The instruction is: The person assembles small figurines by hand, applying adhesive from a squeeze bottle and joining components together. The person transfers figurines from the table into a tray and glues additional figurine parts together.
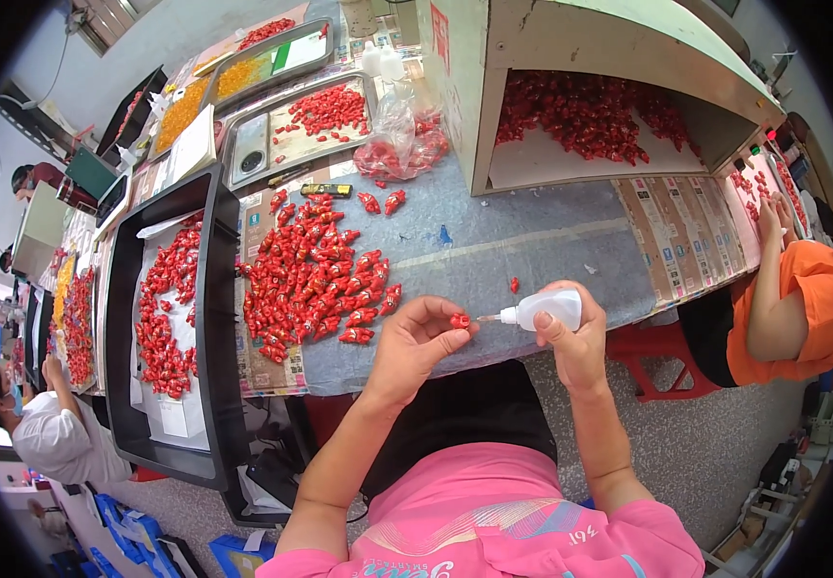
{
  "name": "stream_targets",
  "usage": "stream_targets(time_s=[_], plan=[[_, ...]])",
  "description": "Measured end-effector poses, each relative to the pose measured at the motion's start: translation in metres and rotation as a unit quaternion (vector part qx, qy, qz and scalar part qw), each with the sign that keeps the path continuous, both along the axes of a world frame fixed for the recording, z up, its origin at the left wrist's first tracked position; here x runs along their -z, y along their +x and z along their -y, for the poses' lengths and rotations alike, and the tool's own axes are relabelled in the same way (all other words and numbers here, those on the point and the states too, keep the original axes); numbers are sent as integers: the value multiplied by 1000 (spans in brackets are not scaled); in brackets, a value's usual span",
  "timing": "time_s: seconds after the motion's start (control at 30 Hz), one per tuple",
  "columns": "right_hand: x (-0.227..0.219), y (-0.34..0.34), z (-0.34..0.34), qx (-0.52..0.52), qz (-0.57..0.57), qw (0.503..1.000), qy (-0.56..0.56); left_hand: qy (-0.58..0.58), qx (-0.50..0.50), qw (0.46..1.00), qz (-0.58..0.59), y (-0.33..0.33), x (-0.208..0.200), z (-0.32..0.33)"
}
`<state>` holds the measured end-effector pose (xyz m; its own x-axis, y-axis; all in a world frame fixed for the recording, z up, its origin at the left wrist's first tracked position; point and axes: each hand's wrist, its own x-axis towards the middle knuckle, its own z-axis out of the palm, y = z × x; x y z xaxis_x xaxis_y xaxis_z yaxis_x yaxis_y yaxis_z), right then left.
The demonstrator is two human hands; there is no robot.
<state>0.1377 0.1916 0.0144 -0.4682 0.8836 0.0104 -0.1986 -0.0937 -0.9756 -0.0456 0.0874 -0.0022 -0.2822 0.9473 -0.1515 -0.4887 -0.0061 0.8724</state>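
While my eyes travel from the left rim inward, I first meet a black tray (212, 318) lined with white paper, on which a loose scatter of small red pieces lies. Next to it, on a sheet of cardboard (272, 371), sits the big heap of red pieces (312, 275), tight-packed and far larger than what the tray holds. I judge the work well under way but nowhere near its end, though I cannot tell from here which lot is finished and which waits. My left hand (415, 339) pinches one small red piece (460, 320) between thumb and fingertips, just above the near edge of the grey table (532, 231). Touching that piece, or all but touching it, is the thin nozzle of a small white squeeze bottle (544, 310), which my right hand (575, 337) grips around its body, fingers closed on it. A single red piece (514, 284) lies alone on the table just beyond the bottle. Farther right, an open box (619, 125) holds another mass of red pieces, and a person in an orange shirt (802, 308) sits at the table's end. The nozzle tip is too fine to say whether anything comes out, and the fisheye rim cuts off the far trays and both neighbours.
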Motion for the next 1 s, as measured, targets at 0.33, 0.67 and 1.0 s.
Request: stream_targets(time_s=[0.33,0.67,1.0], plan=[[2,3,2,-1,2,1000,-9,-3,-4,1000,-1,0,1,0],[4,2,3,11,-10,1000,-13,-6,-3,1000,-6,0,-1,0],[5,4,5,21,-29,999,-24,-8,-8,1000,0,1,-1,0]])
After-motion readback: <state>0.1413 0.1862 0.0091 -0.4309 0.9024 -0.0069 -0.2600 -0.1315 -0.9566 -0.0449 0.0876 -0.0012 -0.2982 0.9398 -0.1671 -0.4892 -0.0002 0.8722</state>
